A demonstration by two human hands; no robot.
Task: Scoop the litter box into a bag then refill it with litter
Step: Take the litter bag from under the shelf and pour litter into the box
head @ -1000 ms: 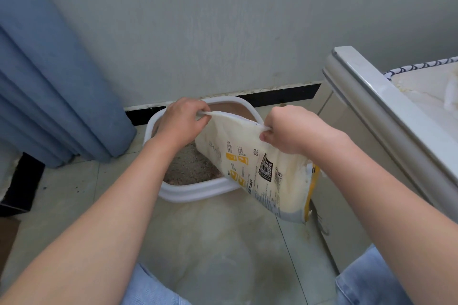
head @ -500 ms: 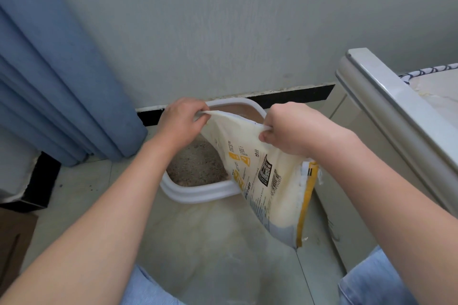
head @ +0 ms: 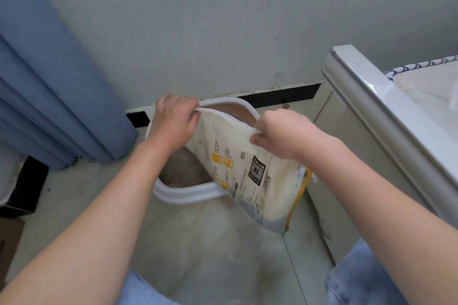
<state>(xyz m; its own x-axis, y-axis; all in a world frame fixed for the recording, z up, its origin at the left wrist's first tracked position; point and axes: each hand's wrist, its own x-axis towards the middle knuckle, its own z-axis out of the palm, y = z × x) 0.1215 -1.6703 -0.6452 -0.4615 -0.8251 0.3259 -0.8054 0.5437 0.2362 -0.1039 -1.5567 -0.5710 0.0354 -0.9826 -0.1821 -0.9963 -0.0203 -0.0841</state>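
While both hands pinch the top edge of a cream litter bag (head: 238, 171) — left hand (head: 173, 121) at one corner, right hand (head: 285, 134) at the other — the bag hangs tilted over the near right side of the white litter box (head: 183, 193), which sits on the tiled floor (head: 74, 195) against the wall and holds grey litter (head: 181, 168).

Both forearms reach forward, left hand (head: 173, 121) and right hand (head: 285, 134) each pinching the top of the litter bag (head: 238, 171).
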